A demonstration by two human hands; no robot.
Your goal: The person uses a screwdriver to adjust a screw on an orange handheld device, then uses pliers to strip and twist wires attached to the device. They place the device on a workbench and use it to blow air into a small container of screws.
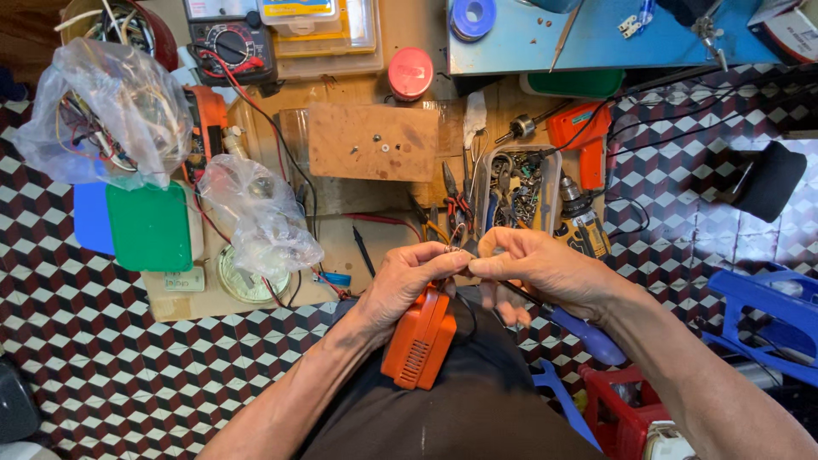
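orange casing [419,339] rests on the lap; left hand [407,281] and right hand [537,268], which also grips a blue-handled screwdriver [588,334], pinch a small part; work looks midway.

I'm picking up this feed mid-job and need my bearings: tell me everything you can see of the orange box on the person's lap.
The orange box looks like a moulded plastic casing, rectangular with rounded corners and a slotted vent grille on its near face. It rests tilted on the person's dark-clothed lap. The left hand lies over its upper end, fingertips meeting the right hand just above it around something small. Its top is hidden by the hands.
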